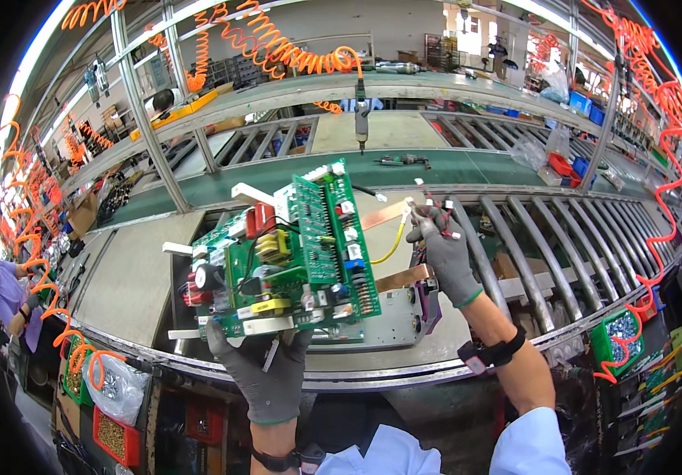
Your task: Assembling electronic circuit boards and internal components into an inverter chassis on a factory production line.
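Observation:
My left hand (260, 372), in a grey glove, grips the lower edge of a green circuit board (278, 273) from beneath and holds it tilted. The board carries yellow-wound transformers, red parts and an upright daughter board (313, 229). Right of it, my gloved right hand (448, 257) is closed on a bunch of wires (420, 207) with small white connectors. A yellow wire (399, 239) runs from near those fingers towards the board. Partly hidden behind the board, a metal chassis (388, 318) with copper bars (403, 278) and purple side parts lies on the work surface.
A power screwdriver (361, 123) hangs from an orange coiled hose above the green belt (476, 165), where another tool (404, 161) lies. Conveyor rollers (531, 253) run right. Screw bins stand near left (115, 438) and right (622, 336). A co-worker (10, 293) is at far left.

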`<state>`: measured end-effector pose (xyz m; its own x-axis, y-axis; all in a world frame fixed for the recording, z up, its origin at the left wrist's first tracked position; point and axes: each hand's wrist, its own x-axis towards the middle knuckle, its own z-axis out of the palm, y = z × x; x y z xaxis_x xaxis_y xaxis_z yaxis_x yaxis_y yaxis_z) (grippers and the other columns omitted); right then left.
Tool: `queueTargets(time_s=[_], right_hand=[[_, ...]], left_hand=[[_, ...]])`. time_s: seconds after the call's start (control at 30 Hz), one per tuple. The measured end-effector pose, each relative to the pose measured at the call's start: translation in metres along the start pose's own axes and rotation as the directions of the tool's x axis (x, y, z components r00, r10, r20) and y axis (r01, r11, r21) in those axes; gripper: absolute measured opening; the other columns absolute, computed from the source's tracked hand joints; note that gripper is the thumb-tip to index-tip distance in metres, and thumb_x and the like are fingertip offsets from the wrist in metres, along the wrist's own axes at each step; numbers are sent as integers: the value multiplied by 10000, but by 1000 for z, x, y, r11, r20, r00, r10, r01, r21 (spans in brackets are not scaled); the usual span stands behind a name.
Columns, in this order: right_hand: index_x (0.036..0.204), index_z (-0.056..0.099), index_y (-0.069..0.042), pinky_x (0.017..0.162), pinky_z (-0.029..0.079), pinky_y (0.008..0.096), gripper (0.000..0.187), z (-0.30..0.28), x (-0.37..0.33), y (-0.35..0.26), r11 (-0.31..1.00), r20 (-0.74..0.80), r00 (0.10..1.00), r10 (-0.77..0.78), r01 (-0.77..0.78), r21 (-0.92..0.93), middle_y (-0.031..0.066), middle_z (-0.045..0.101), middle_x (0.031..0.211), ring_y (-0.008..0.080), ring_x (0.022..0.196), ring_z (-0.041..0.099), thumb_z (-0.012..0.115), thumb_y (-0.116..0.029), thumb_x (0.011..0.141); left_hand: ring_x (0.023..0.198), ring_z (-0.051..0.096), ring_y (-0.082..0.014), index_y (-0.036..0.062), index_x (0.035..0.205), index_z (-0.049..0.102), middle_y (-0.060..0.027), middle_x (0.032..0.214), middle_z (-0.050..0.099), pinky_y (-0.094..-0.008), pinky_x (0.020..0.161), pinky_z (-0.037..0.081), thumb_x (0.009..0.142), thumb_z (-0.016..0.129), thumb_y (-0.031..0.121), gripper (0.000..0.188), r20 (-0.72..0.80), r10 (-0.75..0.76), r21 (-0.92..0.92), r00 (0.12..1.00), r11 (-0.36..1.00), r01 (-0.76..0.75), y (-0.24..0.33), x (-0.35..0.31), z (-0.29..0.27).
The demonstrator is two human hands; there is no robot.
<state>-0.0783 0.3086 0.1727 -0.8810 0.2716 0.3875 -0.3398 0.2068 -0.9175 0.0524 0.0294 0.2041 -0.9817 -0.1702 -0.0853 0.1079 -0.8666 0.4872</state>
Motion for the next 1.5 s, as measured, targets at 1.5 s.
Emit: queueTargets(time_s=[1.5], right_hand=[[1263,614,-6,775,547,303,309,-63,11,45,968,-213,974,82,-26,251,98,730,901,147,849,685,510,-212,1058]], left_hand=[[1080,570,-135,46,1295,541,-42,1207,604,-316,818,504,889,758,437,605,-86,52,457,995,889,-7,-103,17,9]])
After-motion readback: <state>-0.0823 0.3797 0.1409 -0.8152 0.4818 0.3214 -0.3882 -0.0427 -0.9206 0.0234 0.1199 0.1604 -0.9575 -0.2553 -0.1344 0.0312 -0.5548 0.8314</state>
